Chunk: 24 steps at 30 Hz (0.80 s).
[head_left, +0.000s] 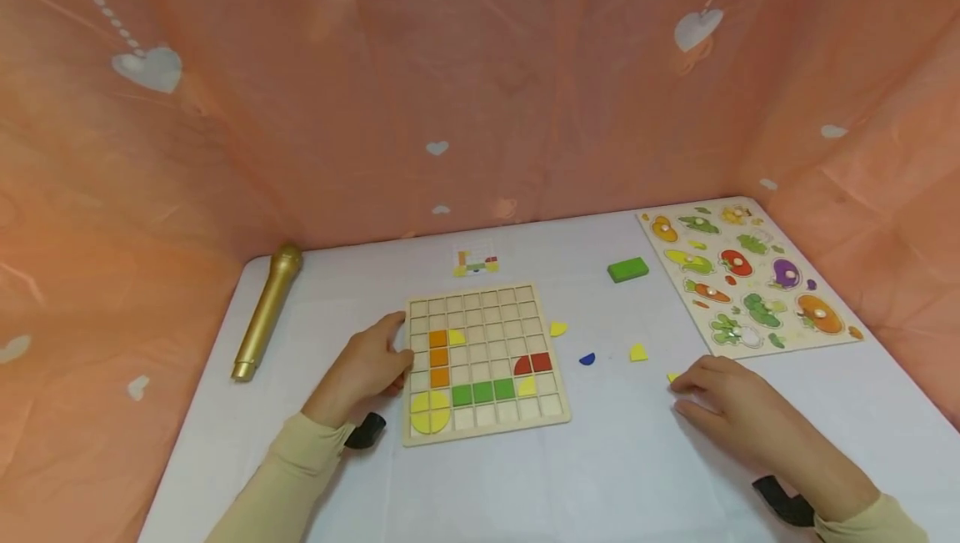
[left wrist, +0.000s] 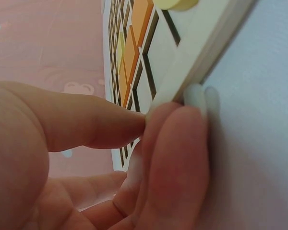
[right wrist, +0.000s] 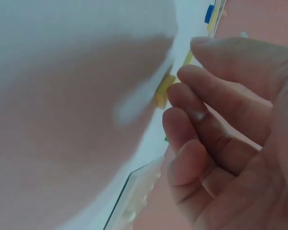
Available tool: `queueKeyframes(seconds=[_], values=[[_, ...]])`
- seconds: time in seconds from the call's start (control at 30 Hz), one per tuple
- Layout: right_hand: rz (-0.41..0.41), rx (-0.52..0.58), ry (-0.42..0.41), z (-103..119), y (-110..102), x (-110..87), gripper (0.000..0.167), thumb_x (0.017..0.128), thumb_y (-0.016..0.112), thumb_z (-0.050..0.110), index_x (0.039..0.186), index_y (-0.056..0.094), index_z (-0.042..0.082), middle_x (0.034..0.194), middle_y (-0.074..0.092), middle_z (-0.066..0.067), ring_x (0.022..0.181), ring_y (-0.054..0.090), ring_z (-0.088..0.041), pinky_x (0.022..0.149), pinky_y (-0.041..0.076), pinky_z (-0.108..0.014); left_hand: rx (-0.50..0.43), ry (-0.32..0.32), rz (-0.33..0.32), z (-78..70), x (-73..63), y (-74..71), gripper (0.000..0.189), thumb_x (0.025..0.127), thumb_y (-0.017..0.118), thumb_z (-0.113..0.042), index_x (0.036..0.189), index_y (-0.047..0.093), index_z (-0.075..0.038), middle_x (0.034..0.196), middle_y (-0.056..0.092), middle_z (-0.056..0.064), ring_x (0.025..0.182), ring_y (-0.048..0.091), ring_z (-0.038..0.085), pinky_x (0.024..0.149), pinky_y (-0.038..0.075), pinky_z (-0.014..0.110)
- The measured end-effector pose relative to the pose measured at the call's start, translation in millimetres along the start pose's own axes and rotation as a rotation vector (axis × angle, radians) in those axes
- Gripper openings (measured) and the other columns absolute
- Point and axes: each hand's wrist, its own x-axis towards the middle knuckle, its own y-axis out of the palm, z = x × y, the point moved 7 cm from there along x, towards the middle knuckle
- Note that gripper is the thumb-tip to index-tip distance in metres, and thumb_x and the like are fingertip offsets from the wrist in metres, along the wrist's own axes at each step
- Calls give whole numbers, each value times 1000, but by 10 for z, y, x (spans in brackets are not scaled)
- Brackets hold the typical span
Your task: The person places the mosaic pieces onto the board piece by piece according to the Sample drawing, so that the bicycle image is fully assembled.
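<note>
My left hand (head_left: 369, 362) holds a square wooden grid board (head_left: 491, 436) by its left edge. In the left wrist view the thumb and curled fingers pinch the board's rim (left wrist: 194, 67). Orange, green, red and yellow tiles sit in some of the board's cells, with four yellow quarter-circles forming a disc at the near left corner. My right hand (head_left: 731, 397) hovers low over the table at the right, fingers loosely bent, right beside a small yellow piece (head_left: 672, 377). In the right wrist view this yellow piece (right wrist: 164, 92) lies just beyond the fingertips, partly covered by them.
Between board and right hand lie a yellow quarter-circle (head_left: 558, 329), a blue half-circle (head_left: 587, 359) and another yellow piece (head_left: 637, 352). A pattern card (head_left: 476, 259), a green block (head_left: 627, 269) and a vegetable puzzle board (head_left: 697, 315) are farther back. A gold microphone (head_left: 264, 314) lies left.
</note>
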Motion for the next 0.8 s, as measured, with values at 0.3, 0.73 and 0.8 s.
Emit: queueKeyframes(seconds=[0.3,0.73,0.8], values=[[62,10,78,-60,4,-38,13,90,86,18,103,82,20,106,72,6,102,69,-19,94,61,-53,9,1,2,-14,-3,9,74,103,64,-16,169,32,-10,81,65,11,67,65,20,63,53,31],[21,28,159,-195,-77,33,13,92,84,19,103,83,11,96,74,1,90,68,-19,86,61,-54,-10,-5,3,-7,0,1,75,101,64,-15,169,32,-9,80,66,11,66,64,20,63,53,31],[20,35,164,-196,-83,88,15,93,83,19,104,82,9,97,75,-1,91,69,-22,86,60,-55,-32,-9,3,0,-3,7,76,101,65,-14,169,32,-10,82,65,11,67,65,21,63,55,31]])
